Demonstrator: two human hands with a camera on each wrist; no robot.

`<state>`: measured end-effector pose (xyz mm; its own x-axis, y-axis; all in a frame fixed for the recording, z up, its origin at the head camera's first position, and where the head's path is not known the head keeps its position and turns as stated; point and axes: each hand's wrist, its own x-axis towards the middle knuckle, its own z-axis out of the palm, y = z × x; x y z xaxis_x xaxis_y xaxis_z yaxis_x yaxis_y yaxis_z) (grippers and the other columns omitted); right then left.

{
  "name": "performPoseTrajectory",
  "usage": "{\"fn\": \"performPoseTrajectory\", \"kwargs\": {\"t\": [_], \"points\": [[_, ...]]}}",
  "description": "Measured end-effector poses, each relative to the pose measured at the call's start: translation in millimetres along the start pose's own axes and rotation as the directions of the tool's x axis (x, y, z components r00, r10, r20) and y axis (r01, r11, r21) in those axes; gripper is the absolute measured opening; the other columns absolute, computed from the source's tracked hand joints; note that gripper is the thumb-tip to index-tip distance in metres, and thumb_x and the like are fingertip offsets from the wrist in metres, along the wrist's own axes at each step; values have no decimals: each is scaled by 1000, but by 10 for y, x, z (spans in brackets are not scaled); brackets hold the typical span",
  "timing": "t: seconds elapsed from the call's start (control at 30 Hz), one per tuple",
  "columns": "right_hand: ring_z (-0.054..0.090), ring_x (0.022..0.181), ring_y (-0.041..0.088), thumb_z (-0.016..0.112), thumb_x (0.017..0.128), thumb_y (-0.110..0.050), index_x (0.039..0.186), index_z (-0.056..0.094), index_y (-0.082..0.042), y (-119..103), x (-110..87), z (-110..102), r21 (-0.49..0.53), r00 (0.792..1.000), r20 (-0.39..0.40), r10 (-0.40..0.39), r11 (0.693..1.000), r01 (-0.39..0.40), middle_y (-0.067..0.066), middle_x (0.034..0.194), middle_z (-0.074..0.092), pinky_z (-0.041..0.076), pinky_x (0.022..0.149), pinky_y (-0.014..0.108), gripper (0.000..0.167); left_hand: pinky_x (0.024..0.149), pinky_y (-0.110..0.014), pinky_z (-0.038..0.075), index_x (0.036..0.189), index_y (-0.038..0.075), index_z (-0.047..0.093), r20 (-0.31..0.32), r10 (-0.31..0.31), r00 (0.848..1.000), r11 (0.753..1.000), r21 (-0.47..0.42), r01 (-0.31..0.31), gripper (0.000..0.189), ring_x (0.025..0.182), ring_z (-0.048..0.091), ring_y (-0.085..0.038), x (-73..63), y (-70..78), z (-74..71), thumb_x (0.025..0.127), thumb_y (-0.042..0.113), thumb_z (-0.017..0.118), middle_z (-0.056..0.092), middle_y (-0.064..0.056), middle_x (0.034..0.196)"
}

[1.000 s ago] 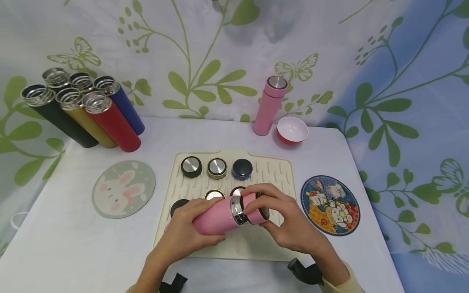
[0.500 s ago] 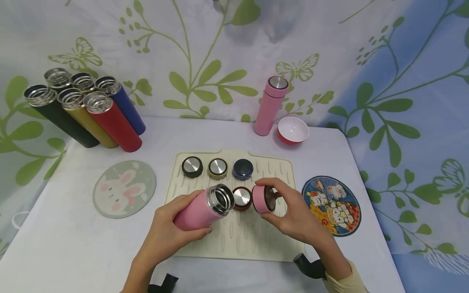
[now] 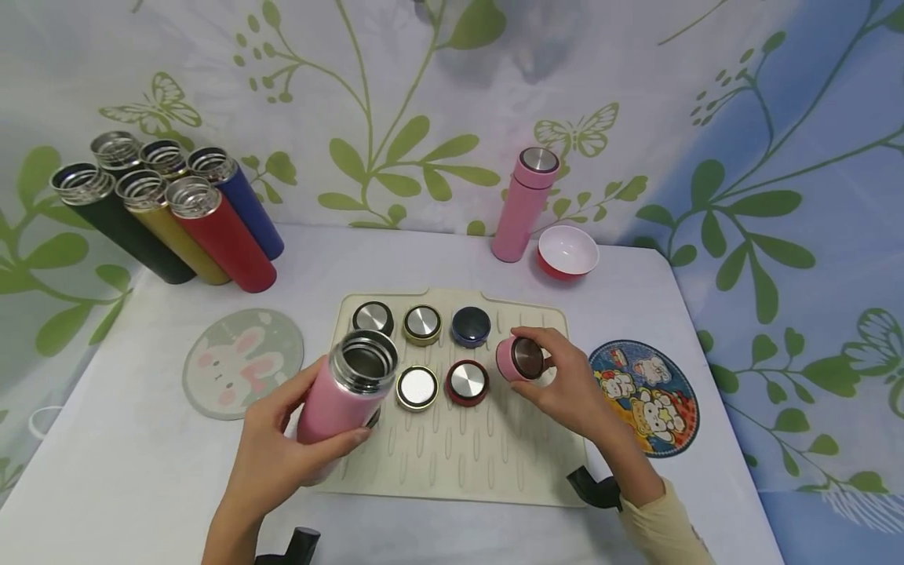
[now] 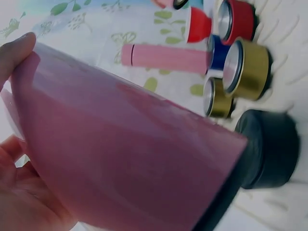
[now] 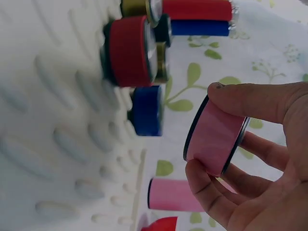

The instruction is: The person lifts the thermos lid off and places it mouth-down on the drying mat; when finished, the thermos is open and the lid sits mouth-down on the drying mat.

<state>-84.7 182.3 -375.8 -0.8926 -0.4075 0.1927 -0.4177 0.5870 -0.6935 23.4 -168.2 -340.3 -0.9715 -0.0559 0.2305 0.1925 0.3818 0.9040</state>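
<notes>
My left hand grips a pink thermos bottle whose steel mouth is uncovered and tilts up, over the left side of a cream drying mat. Between thumb and fingers of my right hand I hold a pink lid, above the mat's right side. On the mat stand a black lid, a gold lid, a blue lid, a second gold lid and a red lid. Another dark lid is mostly hidden behind the bottle in the head view.
Several lidless bottles, among them a red bottle, stand at the back left. A lidded pink bottle and a red-and-white bowl are at the back right. A rabbit coaster and a colourful coaster flank the mat.
The pink lid has come off the bottle in my right hand and moved right. My left hand has carried the bottle left and turned its mouth upward.
</notes>
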Motion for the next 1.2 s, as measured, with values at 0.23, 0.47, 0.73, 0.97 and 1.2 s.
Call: {"fn": "performPoseTrajectory", "kwargs": {"t": [0.23,0.47,0.73,0.97,1.2], "points": [[59,107,25,89,70,-1,135,59,-5,167,100,33,-61,1000,-24,15,998,-16,12,123,61,55,73,41,71,95,-18,47,136,6,60,-118,39,992,999,9,-38,84,107,60,-15,16,39,-178,59,-12,90,65,-4,124],[57,115,31,88,74,-7,136,59,-7,330,204,102,-117,998,-15,64,991,-65,15,126,59,52,88,52,69,95,-20,47,138,3,57,-183,51,982,999,3,-51,90,110,59,-20,27,66,-273,56,-22,85,62,-11,127],[55,117,35,87,76,-10,136,60,-7,478,349,227,-176,995,-3,95,980,-94,17,125,57,49,92,53,66,98,-20,46,132,-10,55,-255,168,952,981,-50,-186,87,112,57,-25,75,4,-318,51,-29,79,61,-15,125],[54,117,38,87,74,-8,136,60,-6,573,418,297,-205,994,3,113,973,-110,20,126,57,46,92,54,67,100,-21,44,135,-11,52,-273,170,947,980,-54,-192,92,116,55,-26,99,15,-337,50,-31,77,57,-16,130],[54,116,38,87,75,-10,136,60,-6,599,470,317,-213,991,12,135,968,-129,20,126,56,45,94,54,68,101,-21,43,137,-10,50,-293,171,941,982,-25,-186,92,120,54,-26,115,80,-350,52,-30,77,56,-16,132]]}}
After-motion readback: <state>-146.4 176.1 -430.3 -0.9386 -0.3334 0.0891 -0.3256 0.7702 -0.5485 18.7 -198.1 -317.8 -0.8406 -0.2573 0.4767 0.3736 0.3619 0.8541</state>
